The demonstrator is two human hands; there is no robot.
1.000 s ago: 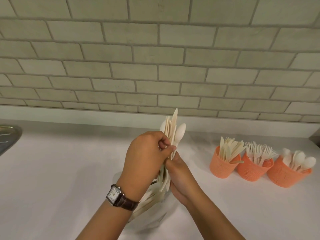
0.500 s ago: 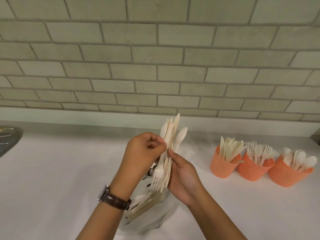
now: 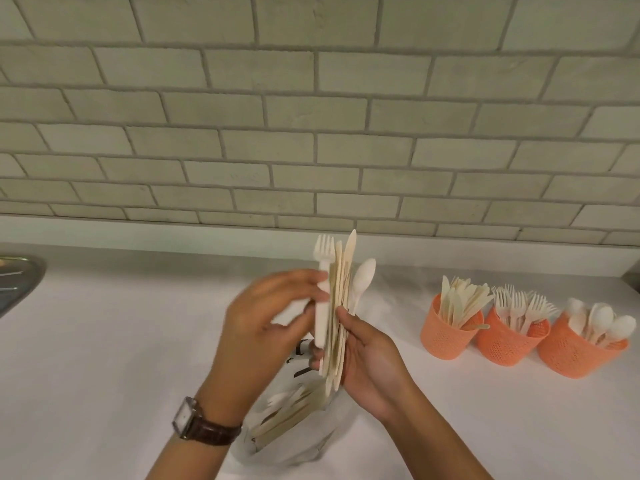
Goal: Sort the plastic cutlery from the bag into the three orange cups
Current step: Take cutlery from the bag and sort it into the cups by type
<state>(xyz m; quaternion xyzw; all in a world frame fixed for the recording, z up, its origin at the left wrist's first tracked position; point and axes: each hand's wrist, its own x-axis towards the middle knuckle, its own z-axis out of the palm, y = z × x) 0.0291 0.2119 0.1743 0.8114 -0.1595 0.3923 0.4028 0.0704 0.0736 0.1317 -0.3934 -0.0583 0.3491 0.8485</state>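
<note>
Mid-sort, picking stage. Gripping mixed bundle (image 3: 341, 292) upright in right hand (image 3: 367, 362), just above bag (image 3: 294, 441) on worktop (image 3: 121, 341). Pinching single fork (image 3: 322, 258) in left hand (image 3: 273, 327), blurred, at bundle's left edge. Hands close together, each clamped on cutlery. Next, likely: carry fork right to middle cup (image 3: 507, 348), between knife cup (image 3: 445, 341) and spoon cup (image 3: 571, 358); drop in tines up. More cutlery left in bag.

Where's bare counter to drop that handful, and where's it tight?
Bare counter: the wide stretch between the sink and the left hand; a narrower strip between the right hand and the knife cup; the near side before the cups. Crowded: knife cup, fork cup and spoon cup packed side by side at right; the bag sits under both hands.
</note>
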